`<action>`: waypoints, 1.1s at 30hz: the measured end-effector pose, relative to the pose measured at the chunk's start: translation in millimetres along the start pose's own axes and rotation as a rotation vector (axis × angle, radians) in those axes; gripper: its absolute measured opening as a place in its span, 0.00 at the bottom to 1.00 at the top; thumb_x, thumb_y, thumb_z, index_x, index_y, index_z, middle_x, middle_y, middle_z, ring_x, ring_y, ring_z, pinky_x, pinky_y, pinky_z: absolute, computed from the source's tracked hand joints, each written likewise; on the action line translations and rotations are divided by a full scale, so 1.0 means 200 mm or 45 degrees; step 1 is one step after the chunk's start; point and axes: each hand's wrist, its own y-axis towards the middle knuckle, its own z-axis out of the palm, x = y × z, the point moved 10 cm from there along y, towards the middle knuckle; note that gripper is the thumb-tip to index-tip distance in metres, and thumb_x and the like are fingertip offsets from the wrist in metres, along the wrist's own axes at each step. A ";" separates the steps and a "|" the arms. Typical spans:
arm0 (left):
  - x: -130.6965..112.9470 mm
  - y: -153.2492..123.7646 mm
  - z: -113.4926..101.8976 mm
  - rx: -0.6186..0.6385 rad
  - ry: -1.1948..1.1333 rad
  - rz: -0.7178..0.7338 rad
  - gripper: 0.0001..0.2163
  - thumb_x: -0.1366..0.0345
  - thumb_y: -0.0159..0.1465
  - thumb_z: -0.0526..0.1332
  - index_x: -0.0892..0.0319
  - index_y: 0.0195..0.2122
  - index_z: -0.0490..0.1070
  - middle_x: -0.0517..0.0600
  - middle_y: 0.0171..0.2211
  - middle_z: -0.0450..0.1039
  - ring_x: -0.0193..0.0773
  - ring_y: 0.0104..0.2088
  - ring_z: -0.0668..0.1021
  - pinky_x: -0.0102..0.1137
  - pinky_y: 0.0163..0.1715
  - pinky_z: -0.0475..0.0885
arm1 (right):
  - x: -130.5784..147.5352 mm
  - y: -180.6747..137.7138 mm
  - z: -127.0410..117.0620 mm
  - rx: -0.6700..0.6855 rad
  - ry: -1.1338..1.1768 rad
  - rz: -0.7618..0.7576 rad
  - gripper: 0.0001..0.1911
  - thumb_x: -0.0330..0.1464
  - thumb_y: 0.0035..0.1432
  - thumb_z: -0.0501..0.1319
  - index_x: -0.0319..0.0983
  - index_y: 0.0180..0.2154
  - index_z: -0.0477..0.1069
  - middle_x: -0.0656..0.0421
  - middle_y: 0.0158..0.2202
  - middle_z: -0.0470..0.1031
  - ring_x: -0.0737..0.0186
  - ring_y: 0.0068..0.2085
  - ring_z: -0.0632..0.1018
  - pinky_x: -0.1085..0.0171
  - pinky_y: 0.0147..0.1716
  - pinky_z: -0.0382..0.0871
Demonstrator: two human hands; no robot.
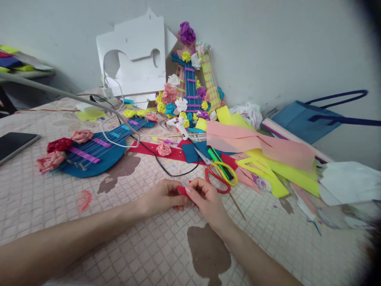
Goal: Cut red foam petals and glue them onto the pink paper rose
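A small red piece of paper or felt [182, 191] is pinched between my two hands, low over the quilted tablecloth. My left hand [165, 195] closes on its left side. The fingers of my right hand [205, 198] press on its right side, hiding most of it. Just beyond my hands lie scissors with red and yellow handles [218, 177], a thin wooden stick [238, 205] and a green cutter [220, 163]. Farther back, a pink paper rose [163, 149] rests on a red strip [145, 148], near a white glue gun [179, 126].
To the left lies a blue guitar-shaped craft [98, 163] with paper roses, beside a phone [16, 145]. Decorated guitars [190, 87] and a white foam board [133, 51] lean on the wall. Pink and yellow sheets [258, 145] and a blue bag [306, 119] are at right; a black cable [178, 174] curves ahead.
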 end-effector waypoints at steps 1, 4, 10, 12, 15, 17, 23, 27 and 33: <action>0.00 0.00 0.00 0.008 0.005 0.003 0.11 0.59 0.54 0.66 0.63 0.27 0.69 0.45 0.22 0.70 0.30 0.23 0.73 0.26 0.25 0.69 | 0.00 0.00 0.00 0.002 -0.004 -0.001 0.09 0.35 0.57 0.59 0.38 0.27 0.65 0.64 0.21 0.67 0.71 0.22 0.65 0.70 0.20 0.57; -0.01 0.00 0.01 0.037 0.003 -0.002 0.13 0.59 0.53 0.67 0.63 0.28 0.69 0.45 0.22 0.70 0.31 0.23 0.73 0.27 0.26 0.69 | 0.01 0.00 -0.01 -0.017 -0.003 -0.006 0.10 0.35 0.57 0.59 0.38 0.26 0.64 0.65 0.21 0.64 0.72 0.21 0.62 0.70 0.19 0.56; -0.02 -0.01 -0.06 -0.123 -0.121 0.002 0.14 0.56 0.56 0.65 0.63 0.27 0.68 0.46 0.24 0.72 0.30 0.24 0.73 0.27 0.27 0.68 | -0.02 0.00 -0.03 -0.034 0.027 0.031 0.15 0.41 0.61 0.55 0.39 0.27 0.63 0.66 0.20 0.62 0.71 0.20 0.63 0.70 0.18 0.56; -0.02 -0.01 -0.08 -0.172 -0.148 0.019 0.13 0.57 0.55 0.65 0.63 0.27 0.68 0.46 0.24 0.72 0.29 0.24 0.72 0.26 0.27 0.67 | -0.03 0.00 -0.02 0.005 0.056 0.041 0.18 0.45 0.62 0.52 0.39 0.26 0.63 0.65 0.20 0.62 0.70 0.20 0.63 0.70 0.17 0.56; -0.03 -0.01 -0.10 -0.207 -0.101 0.034 0.13 0.57 0.56 0.65 0.63 0.27 0.68 0.45 0.22 0.70 0.30 0.24 0.71 0.26 0.26 0.65 | -0.04 0.00 0.01 0.065 0.025 0.068 0.17 0.44 0.59 0.57 0.39 0.26 0.62 0.66 0.20 0.61 0.71 0.20 0.63 0.70 0.18 0.56; -0.03 -0.01 -0.11 -0.216 -0.059 0.030 0.13 0.56 0.56 0.64 0.63 0.28 0.68 0.45 0.22 0.70 0.30 0.24 0.71 0.26 0.26 0.64 | -0.04 -0.01 0.02 0.076 -0.026 0.077 0.15 0.41 0.57 0.60 0.39 0.26 0.62 0.67 0.20 0.60 0.72 0.20 0.62 0.70 0.19 0.56; -0.05 -0.02 -0.16 -0.322 -0.082 0.026 0.12 0.57 0.56 0.64 0.61 0.28 0.67 0.45 0.22 0.70 0.31 0.24 0.72 0.27 0.28 0.66 | 0.05 0.01 -0.05 0.101 -0.401 -0.065 0.12 0.39 0.61 0.55 0.40 0.27 0.63 0.64 0.21 0.63 0.68 0.23 0.65 0.68 0.21 0.59; -0.05 -0.02 -0.17 -0.344 -0.172 0.002 0.11 0.58 0.56 0.64 0.61 0.27 0.66 0.45 0.21 0.72 0.31 0.24 0.74 0.29 0.30 0.68 | 0.21 0.03 -0.35 -0.374 -1.192 -0.375 0.06 0.35 0.55 0.60 0.40 0.32 0.65 0.56 0.33 0.70 0.57 0.35 0.71 0.59 0.35 0.66; -0.05 -0.02 -0.18 -0.346 -0.184 0.009 0.12 0.59 0.56 0.64 0.61 0.27 0.66 0.45 0.21 0.72 0.31 0.23 0.73 0.28 0.28 0.68 | 0.13 0.08 -0.51 -0.431 -1.822 -0.250 0.13 0.34 0.52 0.63 0.38 0.38 0.62 0.50 0.37 0.69 0.47 0.40 0.73 0.58 0.34 0.66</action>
